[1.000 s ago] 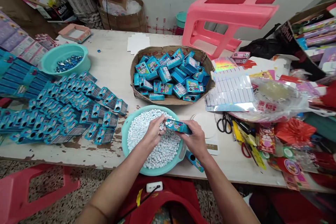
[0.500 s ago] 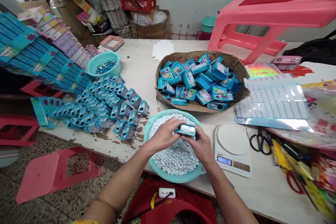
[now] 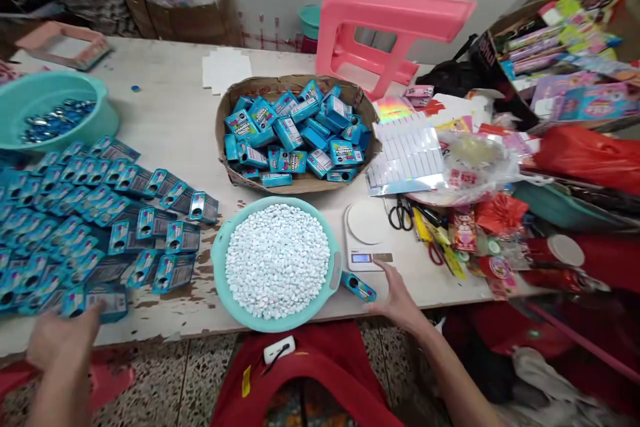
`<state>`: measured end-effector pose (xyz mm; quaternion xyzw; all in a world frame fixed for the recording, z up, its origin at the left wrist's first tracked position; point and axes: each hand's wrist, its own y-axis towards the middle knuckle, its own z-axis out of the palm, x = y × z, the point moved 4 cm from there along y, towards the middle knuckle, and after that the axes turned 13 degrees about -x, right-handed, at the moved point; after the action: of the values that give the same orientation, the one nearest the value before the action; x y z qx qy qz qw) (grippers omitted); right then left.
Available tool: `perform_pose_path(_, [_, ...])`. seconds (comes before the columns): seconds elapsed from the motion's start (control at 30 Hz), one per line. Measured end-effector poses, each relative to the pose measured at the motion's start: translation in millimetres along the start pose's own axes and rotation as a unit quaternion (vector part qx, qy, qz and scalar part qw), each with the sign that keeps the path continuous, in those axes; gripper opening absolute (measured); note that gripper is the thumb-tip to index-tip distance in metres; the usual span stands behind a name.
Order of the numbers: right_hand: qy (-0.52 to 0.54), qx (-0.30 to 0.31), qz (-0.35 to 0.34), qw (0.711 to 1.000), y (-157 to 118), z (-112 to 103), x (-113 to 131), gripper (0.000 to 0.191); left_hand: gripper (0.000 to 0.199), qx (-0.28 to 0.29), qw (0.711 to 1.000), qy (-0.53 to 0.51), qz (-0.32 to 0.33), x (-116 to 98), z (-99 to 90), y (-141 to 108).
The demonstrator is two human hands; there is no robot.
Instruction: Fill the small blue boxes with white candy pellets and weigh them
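Note:
My right hand point(image 3: 396, 297) is at the front of a white digital scale point(image 3: 366, 223), fingers stretched out and apart, the index fingertip at the scale's front panel. Just left of it a small blue printed box point(image 3: 359, 287) lies on the table. At the lower left, my left hand point(image 3: 63, 340) is smeared by motion beside a blue box point(image 3: 113, 303) at the edge of a large group of similar boxes point(image 3: 173, 273); whether it grips that box is unclear. Between my hands stands a teal bowl point(image 3: 220, 267) full of small white candy-like pieces point(image 3: 277, 260).
Behind the bowl, a cardboard tray point(image 3: 227, 177) holds many blue boxes. A teal basin point(image 3: 107, 117) with shiny blue pieces stands left. Scissors point(image 3: 400, 213), bags and packets crowd the right. A pink stool point(image 3: 395, 7) rests on the table's far side.
My hands have parted from a blue box held over the bowl: left to the box group, right to the scale. The view has swung right. A box now shows beside the scale.

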<state>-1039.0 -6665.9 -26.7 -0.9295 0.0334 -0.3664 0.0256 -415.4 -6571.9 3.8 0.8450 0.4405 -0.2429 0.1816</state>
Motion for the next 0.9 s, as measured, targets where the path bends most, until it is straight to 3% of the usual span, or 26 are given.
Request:
perform_pose_path(0.1, [0.009,0.016,0.033,0.999,-17.6,23.6,-13.0,0.060,0.040,-0.158,0.976,0.055,-0.142,37.6,21.3,-0.8])
perform_pose_path(0.17, [0.035,0.003,0.065,0.997,-24.3,32.5,-15.3,0.041,0.043,-0.185,0.967,0.061,-0.166,43.7,29.0,-3.2])
perform_pose_path(0.23, [0.057,-0.019,0.092,0.994,-28.1,29.5,-14.6,0.039,0.045,-0.226,0.966,0.067,-0.104,27.1,27.4,-12.0])
perform_pose_path(0.3, [0.071,-0.053,0.115,0.989,-28.7,15.7,-11.4,0.043,0.044,-0.271,0.960,0.055,0.030,-13.1,28.0,-34.7])
perform_pose_path(0.33, [0.078,-0.073,0.127,0.986,-27.5,6.5,-8.2,0.045,0.039,-0.267,0.958,0.018,0.106,-38.8,34.1,-50.9])
perform_pose_path(0.37, [0.087,-0.091,0.137,0.983,-25.4,-2.6,-3.5,0.047,0.035,-0.227,0.957,-0.034,0.178,-65.9,45.7,-68.8])
perform_pose_path(0.43, [0.104,-0.131,0.146,0.975,-18.4,-18.1,11.4,0.049,0.031,-0.024,0.947,-0.089,0.308,-118.4,85.5,-106.6])
perform_pose_path(0.5, [0.125,-0.161,0.137,0.969,-9.5,-25.8,32.6,0.051,0.039,0.082,0.929,-0.072,0.355,-153.6,122.4,-135.4])
perform_pose_path(0.6, [0.160,-0.182,0.102,0.965,2.4,-21.9,67.2,0.048,0.042,0.114,0.944,-0.031,0.309,-175.5,158.4,-148.5])
perform_pose_path(0.73, [0.224,-0.146,0.079,0.960,11.1,1.7,102.2,0.041,0.036,0.183,0.967,-0.093,0.151,-185.2,178.5,-147.0])
perform_pose_path(0.83, [0.261,-0.090,0.071,0.959,13.9,19.2,121.9,0.039,0.030,0.245,0.942,-0.223,-0.049,-193.0,186.2,-151.7])
perform_pose_path(0.9, [0.266,-0.064,0.051,0.960,15.2,25.6,132.6,0.039,0.028,0.265,0.913,-0.280,-0.132,-198.9,188.3,-157.1])
